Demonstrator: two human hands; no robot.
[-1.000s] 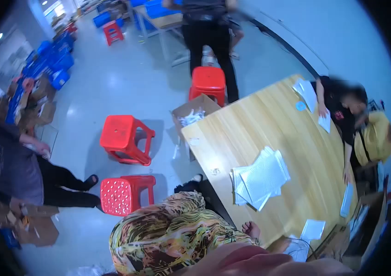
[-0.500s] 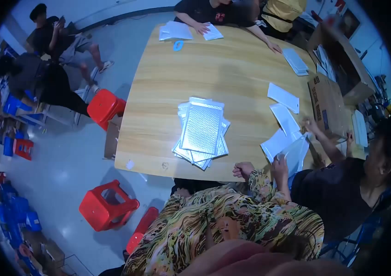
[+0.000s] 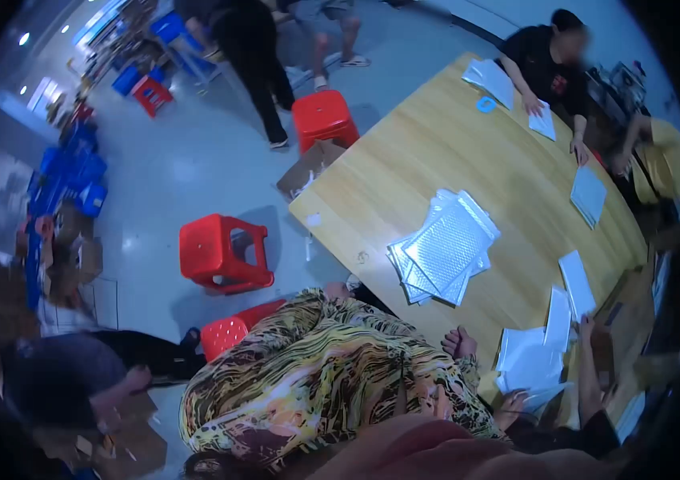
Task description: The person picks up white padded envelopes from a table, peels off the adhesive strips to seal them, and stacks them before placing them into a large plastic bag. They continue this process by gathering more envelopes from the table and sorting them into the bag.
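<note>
My right hand [image 3: 458,342] rests at the near edge of the wooden table [image 3: 356,184], its fingers curled in, with nothing seen in them. Just beyond it lies a loosely fanned stack of silver bubble mailers [image 3: 448,244], apart from the hand. My left hand [image 3: 338,291] is low by my lap, beside the table's near edge; its fingers are too small and partly hidden to read. Patterned clothing covers my lap and arms.
Red stools [image 3: 224,252] stand on the floor to the left, near an open cardboard box [image 3: 312,168]. A co-worker at right handles white envelopes [image 3: 528,360]; another across the table touches white packets [image 3: 588,196]. A blue tape roll [image 3: 486,105] lies there. Someone [image 3: 68,384] is at lower left.
My view has swung left, so the table and mailers appear further right and turned. A person at lower left has come into view. My hands keep nearly the same pose.
</note>
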